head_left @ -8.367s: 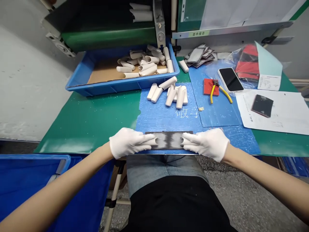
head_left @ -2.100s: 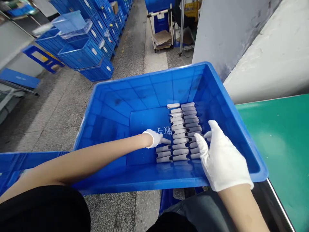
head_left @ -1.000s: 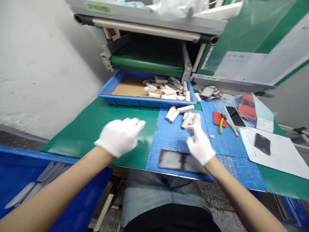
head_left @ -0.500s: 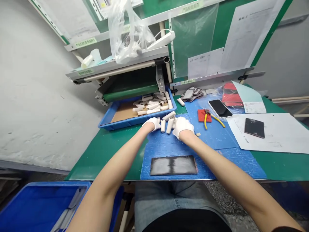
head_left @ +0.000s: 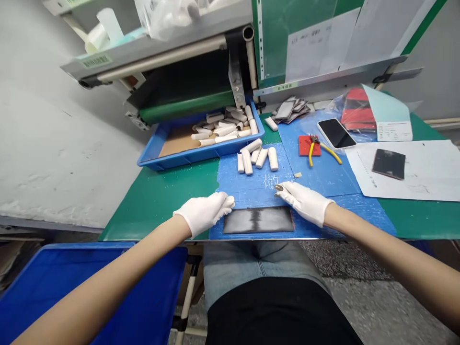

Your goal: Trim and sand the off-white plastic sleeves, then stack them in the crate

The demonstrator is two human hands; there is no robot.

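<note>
Head view, looking down on a green workbench. At about 5 o'clock of the frame, a dark rectangular panel with a streaky grey sheen, lying flat on a blue corrugated plastic mat, close to the bench's near edge. At the panel's 9 o'clock, the left hand in a white cotton glove, fingers together and slack, at the upper left corner: touching or just beside it, too close to tell. Nothing grasped. At the panel's 3 o'clock, slightly high, the right hand, also gloved, fingers extended and open, just clear of the top edge. Likewise empty.

Handling, as a judgement: probably thin, stiff and fairly light, with a smooth face apt to slide and take marks. Safest hold likely at the two short edges, fingers off the face.

Around the panel: at 12 o'clock, a loose group of white rolled tubes; at 10 o'clock, a blue plastic tray lined with cardboard and holding more tubes; near 1 o'clock, yellow-handled pliers on a red pad; at 2 o'clock, a smartphone; at 3 o'clock, a printed sheet under a dark plate; at 8 o'clock, a blue bin.
</note>
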